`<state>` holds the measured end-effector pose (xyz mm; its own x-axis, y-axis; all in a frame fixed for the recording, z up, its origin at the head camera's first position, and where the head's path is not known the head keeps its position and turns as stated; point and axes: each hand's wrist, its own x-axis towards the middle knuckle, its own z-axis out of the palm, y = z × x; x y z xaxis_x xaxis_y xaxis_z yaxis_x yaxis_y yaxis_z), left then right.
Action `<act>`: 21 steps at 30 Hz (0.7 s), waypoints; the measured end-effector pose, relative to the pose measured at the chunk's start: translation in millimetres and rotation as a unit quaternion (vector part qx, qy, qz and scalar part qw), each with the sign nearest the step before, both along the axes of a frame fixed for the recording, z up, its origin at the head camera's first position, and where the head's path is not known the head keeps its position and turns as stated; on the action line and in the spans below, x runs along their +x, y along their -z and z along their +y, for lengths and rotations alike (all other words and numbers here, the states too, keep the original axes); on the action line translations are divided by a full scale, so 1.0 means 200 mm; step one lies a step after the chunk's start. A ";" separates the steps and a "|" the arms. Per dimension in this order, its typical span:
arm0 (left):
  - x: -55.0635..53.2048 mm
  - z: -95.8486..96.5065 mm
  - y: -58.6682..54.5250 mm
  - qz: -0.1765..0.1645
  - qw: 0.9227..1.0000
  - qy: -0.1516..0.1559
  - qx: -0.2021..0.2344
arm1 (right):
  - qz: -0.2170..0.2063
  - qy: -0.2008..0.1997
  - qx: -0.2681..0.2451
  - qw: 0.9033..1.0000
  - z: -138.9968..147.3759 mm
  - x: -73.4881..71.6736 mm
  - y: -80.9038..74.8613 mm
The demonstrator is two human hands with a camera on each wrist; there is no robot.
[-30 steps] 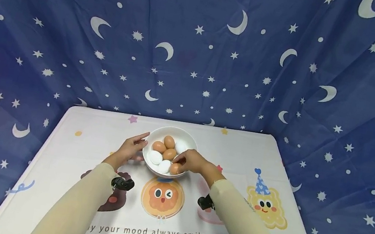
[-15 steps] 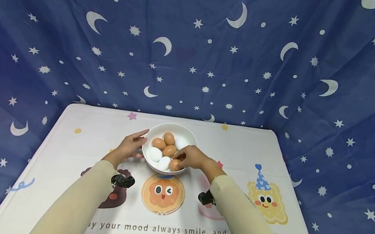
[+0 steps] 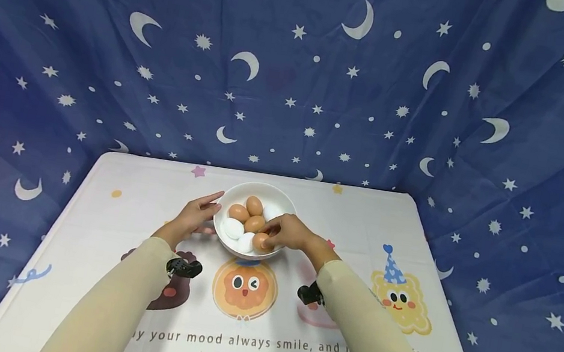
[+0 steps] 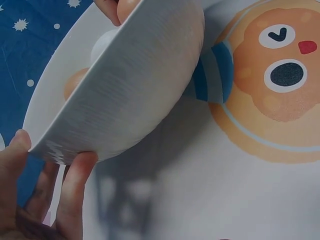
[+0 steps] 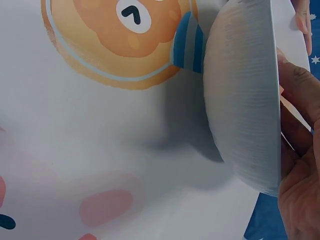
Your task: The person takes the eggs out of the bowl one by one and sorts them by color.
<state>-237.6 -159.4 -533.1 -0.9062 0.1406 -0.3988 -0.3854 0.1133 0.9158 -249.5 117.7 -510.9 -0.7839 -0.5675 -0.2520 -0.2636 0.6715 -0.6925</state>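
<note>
A white bowl (image 3: 280, 197) with several brown eggs (image 3: 239, 213) and white eggs (image 3: 233, 228) stands on the table. At the bowl's left side is my left hand (image 3: 193, 217), its fingers fairly straight and spread against the wall; in the left wrist view its fingertips touch the rim and outer side of the bowl (image 4: 150, 80). My right hand (image 3: 292, 233) reaches over the right rim and holds a brown egg (image 3: 260, 242) at the near right inside. The right wrist view has the bowl's wall hiding most of that egg, with the right hand (image 5: 300, 150) behind the rim.
A white tablecloth (image 3: 137, 191) printed with cartoon faces and lettering covers the table. Behind and at both sides hangs a blue curtain (image 3: 285, 79) with moons and stars. A printed orange face (image 3: 244, 292) lies just in front of the bowl.
The head view has shifted slightly, so the whole scene sits a little higher in it. My right hand keeps hold of the brown egg and my left hand stays at the bowl.
</note>
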 end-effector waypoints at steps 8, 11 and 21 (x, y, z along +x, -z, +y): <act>-0.01 -0.01 -0.01 -0.003 1.000 0.001 0.004 | 0.008 0.008 -0.017 1.000 -0.01 -0.01 0.02; -0.01 -0.01 0.00 -0.004 1.000 0.000 0.002 | 0.013 0.010 -0.029 0.999 -0.01 -0.01 0.01; -0.01 -0.01 0.01 -0.004 1.000 0.003 0.005 | 0.006 0.044 -0.032 0.998 0.00 0.01 0.00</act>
<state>-239.6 -160.9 -534.8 -0.9024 0.1502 -0.4038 -0.3914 0.1059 0.9141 -248.0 117.5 -511.7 -0.8342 -0.5107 -0.2082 -0.2131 0.6467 -0.7324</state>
